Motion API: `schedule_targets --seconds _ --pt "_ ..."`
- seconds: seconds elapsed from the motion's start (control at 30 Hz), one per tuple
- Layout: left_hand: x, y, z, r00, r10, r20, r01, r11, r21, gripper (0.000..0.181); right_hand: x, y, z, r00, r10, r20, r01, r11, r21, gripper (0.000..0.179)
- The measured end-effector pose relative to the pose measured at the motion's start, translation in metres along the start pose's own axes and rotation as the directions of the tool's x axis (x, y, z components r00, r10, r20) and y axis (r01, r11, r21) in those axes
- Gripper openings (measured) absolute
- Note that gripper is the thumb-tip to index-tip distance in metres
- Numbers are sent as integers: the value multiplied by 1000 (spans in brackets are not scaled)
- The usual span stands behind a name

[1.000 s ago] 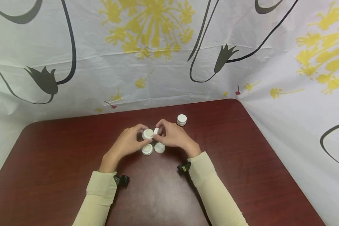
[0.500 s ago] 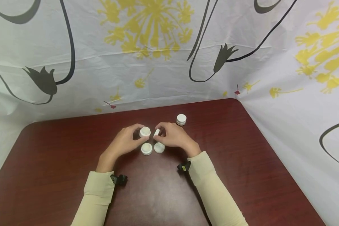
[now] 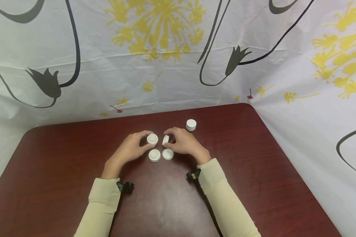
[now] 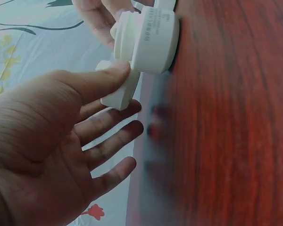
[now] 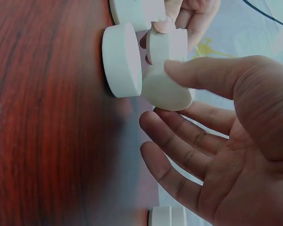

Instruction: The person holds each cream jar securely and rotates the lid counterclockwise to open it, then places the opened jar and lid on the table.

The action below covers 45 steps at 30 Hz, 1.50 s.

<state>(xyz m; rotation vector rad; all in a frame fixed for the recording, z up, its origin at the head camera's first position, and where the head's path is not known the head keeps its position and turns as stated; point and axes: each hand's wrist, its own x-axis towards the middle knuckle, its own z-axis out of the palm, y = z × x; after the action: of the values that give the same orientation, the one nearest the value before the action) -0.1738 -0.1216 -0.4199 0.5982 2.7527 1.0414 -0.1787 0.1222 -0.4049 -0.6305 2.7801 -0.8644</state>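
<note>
A white, round, uncapped plastic-looking jar [image 3: 152, 139] is grasped between the thumb and fingers of the left hand [image 3: 131, 147] and is held above the glossy, dark red-brown wood-grain table [image 3: 62, 161]. A white, round, shallow lid [image 3: 165, 140] is pinched by the right hand [image 3: 184, 142]; it is tilted on edge, facing the held jar, and a narrow gap is seen between the two in the head view. The lower fingers of both hands are spread apart in the wrist views.

Just nearer the person, a second white, round, uncapped jar [image 3: 154, 156] is set upright on the table, with small grey print [image 4: 155, 28] borne on its side. Beside it, a second white, round lid [image 3: 167, 154] is laid flat, its hollow side up. Farther back, beyond the right hand, a capped white, round jar [image 3: 191, 125] is stood upright. Pale beige sleeves [image 3: 105, 196] are worn on both arms. The table is backed by a white cloth [image 3: 98, 79] patterned with yellow and dark grey flowers.
</note>
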Motion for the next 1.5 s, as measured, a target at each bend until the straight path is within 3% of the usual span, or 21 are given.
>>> schedule_targets --seconds 0.23,0.6,0.87,1.5 --pt "0 0 1 1000 15 -2 -15 998 61 49 1 3 3 1000 1 -1 -1 1000 -12 42" --pt "-2 0 4 1000 -5 5 4 997 83 48 0 5 3 998 63 0 -63 997 -39 30" --pt "-2 1 5 1000 -3 2 3 996 91 48 -2 5 2 995 92 -34 -96 986 -140 23" --pt "-2 3 6 1000 10 -1 -10 996 86 49 -2 6 4 996 86 -33 -90 984 -151 34"
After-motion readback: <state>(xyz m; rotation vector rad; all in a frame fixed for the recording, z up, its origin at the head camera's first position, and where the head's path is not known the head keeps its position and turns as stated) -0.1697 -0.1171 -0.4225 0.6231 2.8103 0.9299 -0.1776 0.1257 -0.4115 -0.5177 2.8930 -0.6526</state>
